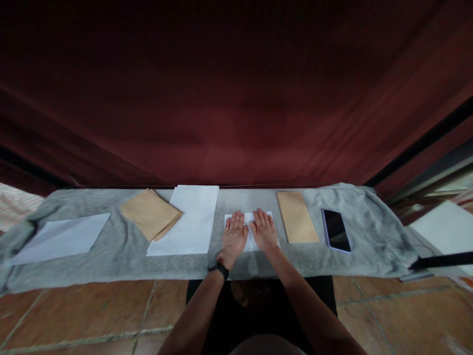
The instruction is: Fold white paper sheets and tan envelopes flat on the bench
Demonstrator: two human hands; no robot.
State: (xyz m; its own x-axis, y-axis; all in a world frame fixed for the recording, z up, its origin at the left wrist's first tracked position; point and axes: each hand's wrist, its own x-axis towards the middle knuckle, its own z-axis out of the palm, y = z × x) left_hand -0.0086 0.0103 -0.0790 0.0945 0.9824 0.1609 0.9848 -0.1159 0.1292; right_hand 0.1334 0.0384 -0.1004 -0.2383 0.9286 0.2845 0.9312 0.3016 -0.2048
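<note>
Both of my palms lie flat on a small white sheet of paper (253, 245), which looks folded, on the grey cloth in front of me. My left hand (234, 234) covers its left part, fingers stretched out and pointing away from me. My right hand (264, 230) presses on the right part, its fingers also extended. The two thumbs come close to each other near the middle. Much of the sheet is hidden under the hands. Just to the right of my right hand is a brown envelope (297, 217). Left of my left hand lies a stack of white paper (192, 222).
Several brown envelopes (150, 214) overlap the paper stack's left side. Farther left is another white sheet (62, 237). A phone (337, 230) with a dark screen lies at the right. Grey cloth (121, 266) covers the narrow table; a dark red curtain (229, 123) hangs behind it.
</note>
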